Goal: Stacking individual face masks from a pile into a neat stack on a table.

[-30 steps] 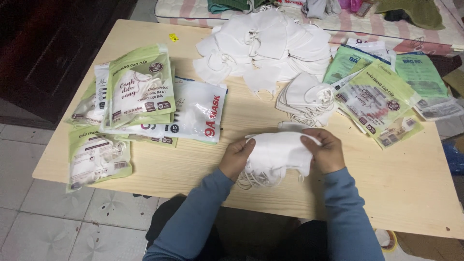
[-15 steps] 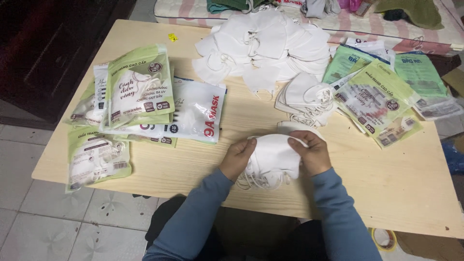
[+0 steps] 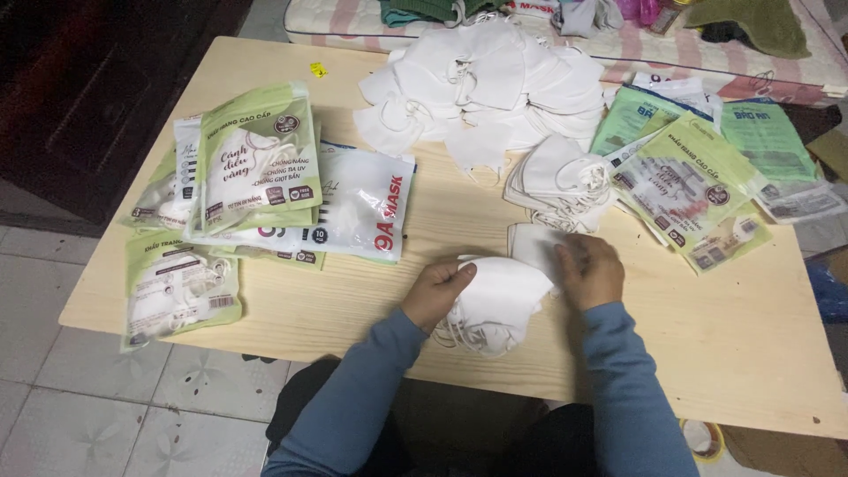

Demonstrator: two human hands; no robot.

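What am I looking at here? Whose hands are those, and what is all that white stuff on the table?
The camera sits on a person's head and looks down, so you see their own two arms in blue sleeves. The left hand and right hand hold a small stack of white face masks on a wooden table. Further back lies a big pile of loose masks and a smaller stack. On the left are green and white packets with masks inside, and more green packets lie on the right.

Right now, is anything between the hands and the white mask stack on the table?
Nothing visible. The left hand and right hand both already grip the white mask stack directly, on the wooden table.
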